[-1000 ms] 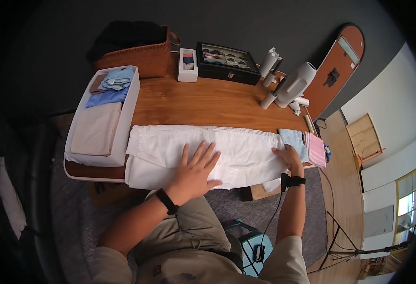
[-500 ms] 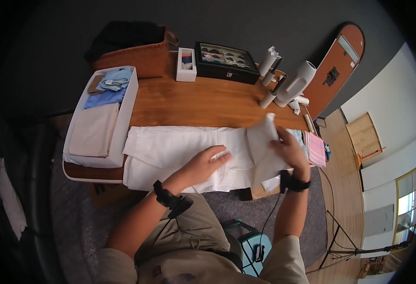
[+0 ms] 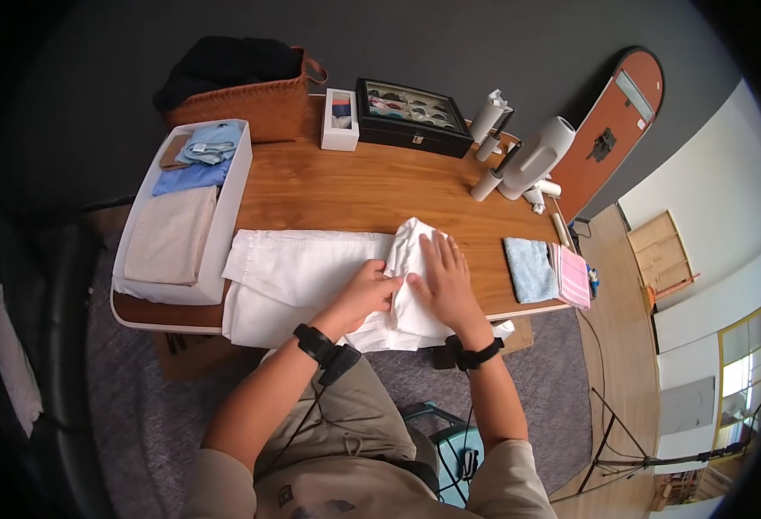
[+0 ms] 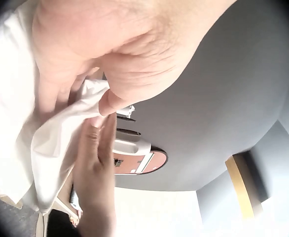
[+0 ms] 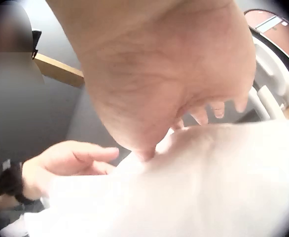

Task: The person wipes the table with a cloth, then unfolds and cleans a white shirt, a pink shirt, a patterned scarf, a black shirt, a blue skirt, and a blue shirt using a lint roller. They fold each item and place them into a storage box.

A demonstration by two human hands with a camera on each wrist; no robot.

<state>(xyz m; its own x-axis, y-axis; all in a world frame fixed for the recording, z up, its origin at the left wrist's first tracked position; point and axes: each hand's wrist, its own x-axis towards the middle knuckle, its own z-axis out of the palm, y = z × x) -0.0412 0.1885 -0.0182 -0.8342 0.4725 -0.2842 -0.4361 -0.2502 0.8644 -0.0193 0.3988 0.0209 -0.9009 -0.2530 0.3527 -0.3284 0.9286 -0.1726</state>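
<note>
A long white garment (image 3: 289, 272) lies along the near edge of the wooden table, its right end folded back leftward in a raised, creased layer (image 3: 417, 313). At the left border of that layer my left hand (image 3: 366, 294) pinches the cloth between thumb and fingers; in the left wrist view the cloth (image 4: 60, 136) runs up into this pinch. My right hand (image 3: 449, 290) rests on top of the folded layer, fingers extended away from me and thumb toward the left hand. In the right wrist view its thumb tip touches the white cloth (image 5: 208, 182).
At the left stands a white box (image 3: 235, 195) of folded clothes, with a brown basket (image 3: 250, 108) behind. A black display case (image 3: 415, 125), small white box (image 3: 340, 134) and grey-white appliance (image 3: 538, 156) line the back. Blue (image 3: 532, 270) and pink (image 3: 573, 275) cloths lie right.
My right hand has carried the garment's right end up and over to the left, uncovering table beside the blue cloth. My left hand has gone from lying flat on the garment to pinching it.
</note>
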